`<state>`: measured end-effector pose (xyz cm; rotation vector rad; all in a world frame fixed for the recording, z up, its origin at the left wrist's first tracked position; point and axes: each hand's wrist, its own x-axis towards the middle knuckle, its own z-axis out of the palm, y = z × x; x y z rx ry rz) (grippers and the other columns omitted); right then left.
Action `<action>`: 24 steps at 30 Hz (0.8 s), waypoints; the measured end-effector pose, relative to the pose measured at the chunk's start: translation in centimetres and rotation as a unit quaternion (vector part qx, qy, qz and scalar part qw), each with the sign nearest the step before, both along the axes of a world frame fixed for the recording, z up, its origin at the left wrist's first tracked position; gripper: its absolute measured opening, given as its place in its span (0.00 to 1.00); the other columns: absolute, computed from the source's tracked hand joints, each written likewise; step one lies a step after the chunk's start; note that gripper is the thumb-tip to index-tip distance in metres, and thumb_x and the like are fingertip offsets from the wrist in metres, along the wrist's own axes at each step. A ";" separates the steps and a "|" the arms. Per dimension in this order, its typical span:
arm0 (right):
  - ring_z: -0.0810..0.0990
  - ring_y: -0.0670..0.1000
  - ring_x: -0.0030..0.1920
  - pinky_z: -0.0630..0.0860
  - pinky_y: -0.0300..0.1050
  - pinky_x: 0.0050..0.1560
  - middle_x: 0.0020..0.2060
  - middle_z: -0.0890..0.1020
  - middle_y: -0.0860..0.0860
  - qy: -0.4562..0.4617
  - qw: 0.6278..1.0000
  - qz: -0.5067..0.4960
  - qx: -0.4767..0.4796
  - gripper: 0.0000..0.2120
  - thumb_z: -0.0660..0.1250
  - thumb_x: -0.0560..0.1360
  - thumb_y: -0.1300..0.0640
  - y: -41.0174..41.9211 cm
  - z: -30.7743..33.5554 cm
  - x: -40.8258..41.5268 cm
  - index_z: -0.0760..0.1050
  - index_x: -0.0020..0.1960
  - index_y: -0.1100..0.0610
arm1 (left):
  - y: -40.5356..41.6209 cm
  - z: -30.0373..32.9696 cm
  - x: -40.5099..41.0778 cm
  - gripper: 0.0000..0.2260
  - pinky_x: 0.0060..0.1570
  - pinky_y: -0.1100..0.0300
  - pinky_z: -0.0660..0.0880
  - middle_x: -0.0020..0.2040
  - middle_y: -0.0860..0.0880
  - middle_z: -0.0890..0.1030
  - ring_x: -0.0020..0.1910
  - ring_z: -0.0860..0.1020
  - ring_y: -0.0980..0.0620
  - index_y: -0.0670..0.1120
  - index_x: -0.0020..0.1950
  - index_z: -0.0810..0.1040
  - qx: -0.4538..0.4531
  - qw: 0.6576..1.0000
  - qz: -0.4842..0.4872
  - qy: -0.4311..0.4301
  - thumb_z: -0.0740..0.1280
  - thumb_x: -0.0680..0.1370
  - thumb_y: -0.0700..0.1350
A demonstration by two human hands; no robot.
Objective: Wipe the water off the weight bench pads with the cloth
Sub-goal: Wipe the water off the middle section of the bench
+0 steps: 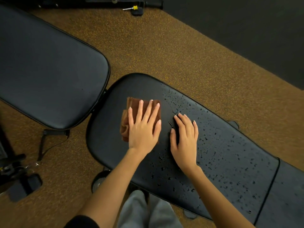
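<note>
Where the frame cuts off, the long black bench pad (pixel 222 145) runs out lower right, its far end unseen; no readable writing anywhere. Second pad (pixel 49 63) sits upper left of it, also cropped. Water droplets (pixel 230 162) cover the long pad's right part. Left hand (pixel 143 129) lies flat, fingers spread, pressing the brown cloth (pixel 126 122) onto that pad's left end. Right hand (pixel 185 139) rests open beside it, holding nothing.
</note>
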<state>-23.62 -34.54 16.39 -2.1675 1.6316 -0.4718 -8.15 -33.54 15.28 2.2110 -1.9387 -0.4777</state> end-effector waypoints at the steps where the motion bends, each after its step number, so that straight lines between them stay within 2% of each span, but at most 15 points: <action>1: 0.64 0.51 0.75 0.51 0.56 0.78 0.71 0.72 0.53 -0.032 0.999 -0.023 0.006 0.19 0.59 0.81 0.58 -0.2 0.1 -0.1 0.70 0.71 0.60 | 0.1 0.1 -0.6 0.24 0.74 0.38 0.52 0.78 0.49 0.60 0.78 0.54 0.45 0.50 0.79 0.58 -0.003 1.000 -0.009 0.008 0.51 0.83 0.53; 4: 0.65 0.51 0.74 0.52 0.58 0.78 0.69 0.72 0.53 -0.096 0.992 -0.082 -0.002 0.18 0.58 0.82 0.59 -0.7 0.8 -0.8 0.70 0.70 0.59 | 0.6 0.2 -2.2 0.23 0.74 0.39 0.54 0.78 0.51 0.61 0.78 0.55 0.46 0.50 0.79 0.59 -0.024 0.996 -0.077 0.029 0.51 0.83 0.52; 8: 0.66 0.53 0.73 0.61 0.66 0.72 0.68 0.71 0.52 -0.145 0.984 -0.101 -0.008 0.17 0.57 0.82 0.59 -0.7 1.7 -2.4 0.71 0.69 0.59 | 1.7 1.1 -5.4 0.23 0.74 0.39 0.54 0.78 0.51 0.60 0.78 0.54 0.48 0.52 0.78 0.59 -0.034 0.980 -0.174 0.090 0.52 0.83 0.50; 10: 0.67 0.55 0.72 0.64 0.66 0.70 0.68 0.72 0.53 -0.157 0.982 -0.109 -0.010 0.16 0.57 0.82 0.59 -0.6 2.0 -2.9 0.72 0.69 0.60 | 1.5 1.3 -5.8 0.22 0.75 0.44 0.54 0.79 0.51 0.60 0.78 0.54 0.52 0.52 0.78 0.59 -0.049 0.973 -0.153 0.164 0.53 0.83 0.47; 12: 0.69 0.56 0.70 0.66 0.66 0.67 0.66 0.72 0.54 -0.161 0.981 -0.104 -0.019 0.16 0.58 0.82 0.61 -0.5 2.3 -2.8 0.73 0.68 0.61 | 0.5 1.7 -4.7 0.22 0.74 0.52 0.57 0.78 0.48 0.61 0.77 0.57 0.53 0.48 0.78 0.61 -0.065 0.957 -0.066 0.276 0.53 0.83 0.42; 13: 0.70 0.56 0.69 0.67 0.66 0.66 0.65 0.73 0.54 -0.161 0.982 -0.093 -0.022 0.16 0.58 0.82 0.62 -0.5 2.5 -2.5 0.73 0.68 0.61 | -0.1 1.9 -3.9 0.21 0.73 0.55 0.59 0.77 0.47 0.63 0.76 0.61 0.52 0.45 0.77 0.62 -0.079 0.949 -0.020 0.304 0.53 0.83 0.40; 15: 0.71 0.55 0.66 0.69 0.63 0.65 0.63 0.74 0.55 -0.162 0.985 -0.057 -0.029 0.15 0.59 0.81 0.64 -0.4 2.7 -1.5 0.74 0.67 0.61 | -1.2 1.8 -1.9 0.21 0.67 0.55 0.63 0.74 0.45 0.68 0.71 0.67 0.48 0.42 0.75 0.66 -0.100 0.957 0.027 0.270 0.53 0.81 0.39; 19: 0.73 0.51 0.60 0.72 0.54 0.62 0.58 0.74 0.52 -0.164 0.986 0.000 -0.025 0.14 0.60 0.81 0.61 -0.5 2.7 1.5 0.75 0.65 0.62 | -1.4 0.7 1.3 0.15 0.52 0.51 0.71 0.61 0.45 0.77 0.57 0.72 0.48 0.44 0.65 0.77 -0.126 0.987 0.014 0.099 0.58 0.81 0.44; 22: 0.73 0.52 0.62 0.70 0.49 0.64 0.59 0.76 0.54 -0.141 0.990 0.017 -0.004 0.14 0.62 0.81 0.61 -0.4 2.1 3.4 0.75 0.65 0.61 | -0.7 0.2 2.1 0.13 0.51 0.52 0.69 0.58 0.45 0.77 0.55 0.73 0.48 0.46 0.62 0.77 -0.121 0.990 0.035 0.057 0.59 0.81 0.42; 24: 0.73 0.53 0.66 0.69 0.52 0.68 0.63 0.77 0.55 -0.082 0.996 0.031 0.004 0.15 0.63 0.81 0.59 -0.1 1.1 4.1 0.75 0.66 0.61 | -0.6 0.0 2.0 0.14 0.55 0.51 0.70 0.60 0.45 0.78 0.59 0.73 0.48 0.45 0.64 0.77 -0.118 0.990 0.043 0.066 0.58 0.81 0.41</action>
